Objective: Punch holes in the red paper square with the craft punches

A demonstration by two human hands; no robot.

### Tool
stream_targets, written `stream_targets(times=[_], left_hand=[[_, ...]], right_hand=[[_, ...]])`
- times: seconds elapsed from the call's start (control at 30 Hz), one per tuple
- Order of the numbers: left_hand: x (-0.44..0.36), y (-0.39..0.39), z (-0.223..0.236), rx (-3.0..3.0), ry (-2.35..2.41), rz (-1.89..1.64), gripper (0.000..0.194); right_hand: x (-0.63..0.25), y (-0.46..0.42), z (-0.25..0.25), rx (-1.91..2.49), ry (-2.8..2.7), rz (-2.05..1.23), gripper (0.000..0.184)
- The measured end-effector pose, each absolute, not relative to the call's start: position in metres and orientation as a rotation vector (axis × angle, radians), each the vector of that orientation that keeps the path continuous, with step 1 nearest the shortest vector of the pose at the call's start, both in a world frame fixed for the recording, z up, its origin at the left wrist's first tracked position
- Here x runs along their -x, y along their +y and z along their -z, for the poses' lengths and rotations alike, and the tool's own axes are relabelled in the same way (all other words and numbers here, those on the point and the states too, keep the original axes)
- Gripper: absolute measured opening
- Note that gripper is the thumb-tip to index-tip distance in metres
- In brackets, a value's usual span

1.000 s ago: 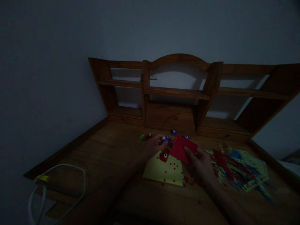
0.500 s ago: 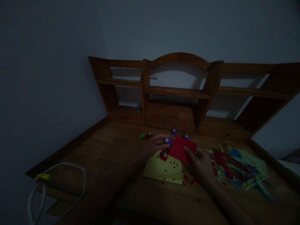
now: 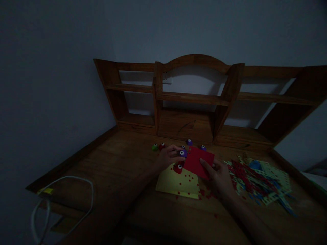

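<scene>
Head view: dark mark [image 3: 181, 153] atop purple punch [image 3: 185, 154] in left grip [image 3: 167, 158].

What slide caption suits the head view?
Left hand holds a purple craft punch at a red sheet's corner, right hand pinching the sheet; small red cutouts dot yellow paper nearby.

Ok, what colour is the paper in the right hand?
The paper is red, in the head view.

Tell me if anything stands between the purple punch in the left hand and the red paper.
Nothing visible does: the purple punch in the left hand is right at the left edge of the red paper. A red punch sits nearer the person.
</scene>
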State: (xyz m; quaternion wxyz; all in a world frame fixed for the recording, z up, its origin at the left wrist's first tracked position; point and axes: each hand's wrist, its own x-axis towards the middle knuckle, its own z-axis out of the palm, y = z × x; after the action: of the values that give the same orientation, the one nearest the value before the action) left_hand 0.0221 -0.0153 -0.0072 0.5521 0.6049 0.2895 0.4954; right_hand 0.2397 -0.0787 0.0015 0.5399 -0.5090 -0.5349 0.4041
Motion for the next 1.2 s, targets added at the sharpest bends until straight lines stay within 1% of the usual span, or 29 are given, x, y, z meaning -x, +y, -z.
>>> stream_targets(times=[0.1, 0.37, 0.53, 0.6, 0.7, 0.73, 0.87, 1.03, 1.2], left_hand=[[-0.022, -0.014, 0.009, -1.427, 0.667, -1.19, 0.037], [-0.023, -0.013, 0.011, -1.397, 0.678, -1.202, 0.04], [-0.022, -0.017, 0.005, -1.391, 0.704, -1.147, 0.039], [-0.022, -0.02, 0.001, -1.417, 0.733, -1.112, 0.044], [-0.021, -0.024, -0.005, -1.436, 0.741, -1.055, 0.062], [-0.021, -0.025, -0.007, -1.427, 0.739, -1.027, 0.064], [-0.021, -0.029, -0.009, -1.38, 0.746, -0.936, 0.057], [-0.021, -0.028, -0.008, -1.362, 0.753, -0.921, 0.061], [-0.023, -0.023, -0.001, -1.341, 0.745, -0.924, 0.055]], right_hand=[[-0.242, -0.077, 0.0, 1.203, -1.238, -1.053, 0.047], [-0.242, -0.077, 0.002, 1.209, -1.284, -1.021, 0.048], [-0.241, -0.078, 0.002, 1.207, -1.282, -1.041, 0.044], [-0.241, -0.078, 0.001, 1.21, -1.28, -1.044, 0.041], [-0.24, -0.079, 0.0, 1.228, -1.289, -1.026, 0.038], [-0.24, -0.079, 0.0, 1.229, -1.29, -1.023, 0.037], [-0.239, -0.078, 0.002, 1.222, -1.292, -1.028, 0.036], [-0.24, -0.077, 0.004, 1.208, -1.304, -1.001, 0.037], [-0.24, -0.078, 0.004, 1.215, -1.321, -0.992, 0.039]])
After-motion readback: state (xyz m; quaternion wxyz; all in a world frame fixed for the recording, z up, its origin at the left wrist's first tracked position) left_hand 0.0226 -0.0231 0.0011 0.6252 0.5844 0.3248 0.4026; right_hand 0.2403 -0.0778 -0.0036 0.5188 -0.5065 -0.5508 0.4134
